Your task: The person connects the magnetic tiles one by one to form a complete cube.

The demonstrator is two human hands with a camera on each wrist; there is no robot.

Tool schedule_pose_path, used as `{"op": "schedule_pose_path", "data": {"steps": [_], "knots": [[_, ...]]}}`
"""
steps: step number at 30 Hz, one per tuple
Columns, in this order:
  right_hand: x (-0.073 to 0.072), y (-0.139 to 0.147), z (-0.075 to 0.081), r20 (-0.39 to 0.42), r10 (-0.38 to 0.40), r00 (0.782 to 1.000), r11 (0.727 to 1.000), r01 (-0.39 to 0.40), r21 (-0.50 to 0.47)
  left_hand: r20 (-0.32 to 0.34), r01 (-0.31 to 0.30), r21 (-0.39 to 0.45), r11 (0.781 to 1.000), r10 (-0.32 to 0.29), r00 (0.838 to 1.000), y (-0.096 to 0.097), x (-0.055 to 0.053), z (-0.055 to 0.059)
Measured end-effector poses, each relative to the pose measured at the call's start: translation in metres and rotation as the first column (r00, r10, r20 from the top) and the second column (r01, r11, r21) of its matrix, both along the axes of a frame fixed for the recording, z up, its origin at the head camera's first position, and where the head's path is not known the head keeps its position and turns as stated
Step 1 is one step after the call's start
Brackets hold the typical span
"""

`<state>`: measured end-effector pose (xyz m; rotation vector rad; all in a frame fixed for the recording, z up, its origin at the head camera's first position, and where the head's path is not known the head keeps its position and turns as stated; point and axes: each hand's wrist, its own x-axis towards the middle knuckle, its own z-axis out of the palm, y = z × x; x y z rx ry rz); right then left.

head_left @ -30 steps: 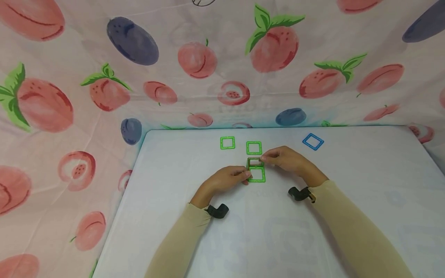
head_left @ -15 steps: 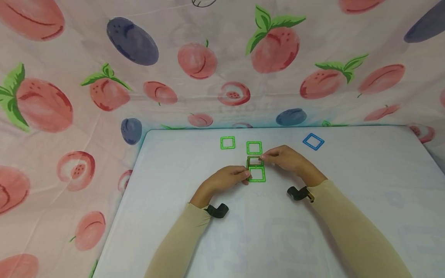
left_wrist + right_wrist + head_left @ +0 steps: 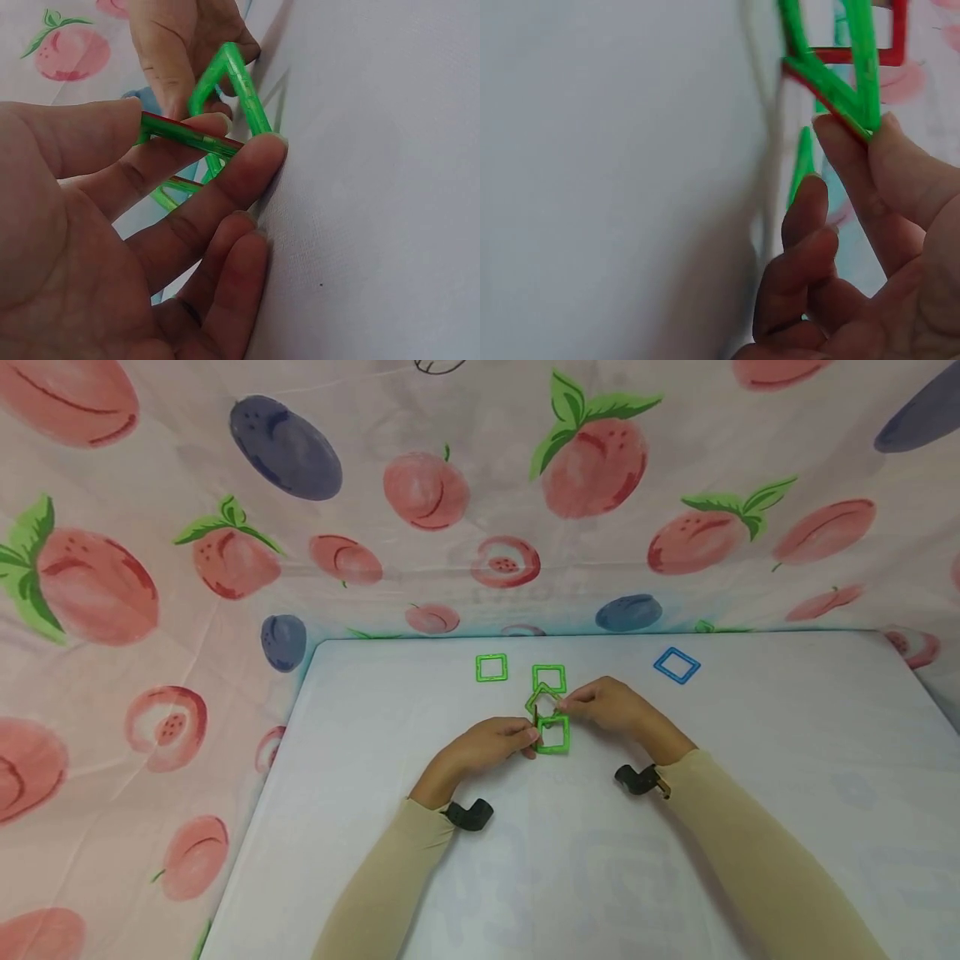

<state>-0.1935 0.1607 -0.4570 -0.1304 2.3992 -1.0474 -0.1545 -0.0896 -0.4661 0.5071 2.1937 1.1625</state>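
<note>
Small square magnetic tiles with hollow centres lie about both hands. In the head view my left hand pinches an upright tile, seen nearly edge-on, green with a red edge, between thumb and fingers. My right hand pinches one corner of a tilted green tile, which the right wrist view shows between thumb and forefinger. A lower green tile stands close beneath it, beside my left fingertips. Whether these tiles touch is hard to tell. Behind the tilted one lies another green tile, partly overlapped in view.
A green tile lies farther back on the left of the white table. Back right lies a blue tile. A fruit-printed cloth rises behind the table and along its left side.
The tile at my right fingertips stood square behind the lower tile; now it is turned cornerwise and tilted. The lower tile has shifted slightly. My left hand stays in place.
</note>
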Motion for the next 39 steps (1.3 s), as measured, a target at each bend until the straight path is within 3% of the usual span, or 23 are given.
{"op": "schedule_pose_path", "data": {"steps": [9,17,24,31,33,35,39], "knots": [[0.0,0.004,0.001,0.014,-0.049,0.999,0.998,0.05,-0.047,-0.026,-0.004,-0.016,1.0,0.004,1.0,0.003,-0.001,-0.003],[0.001,0.013,0.002,-0.014,-0.048,0.999,0.996,0.047,-0.07,-0.034,0.0,-0.007,1.0,0.0,0.999,0.001,0.0,-0.001],[0.003,0.008,-0.001,-0.074,-0.02,0.997,0.995,0.013,-0.098,-0.044,0.017,0.005,1.0,-0.017,0.999,-0.005,0.0,0.0],[0.006,0.0,-0.003,-0.145,-0.04,0.989,0.998,0.032,-0.06,-0.063,0.044,0.007,0.999,-0.044,0.997,-0.006,-0.002,-0.003],[0.009,-0.002,-0.004,-0.212,-0.048,0.976,0.998,0.04,-0.041,-0.058,0.042,0.006,0.999,-0.042,0.997,-0.006,-0.002,-0.003],[0.012,-0.003,-0.005,-0.308,-0.046,0.95,0.999,0.039,-0.03,-0.053,0.041,0.003,0.999,-0.041,0.998,-0.005,-0.002,-0.002],[0.019,-0.005,-0.01,-0.526,-0.009,0.85,1.0,0.012,0.001,-0.06,0.044,-0.009,0.999,-0.044,0.997,-0.004,-0.001,0.0]]}}
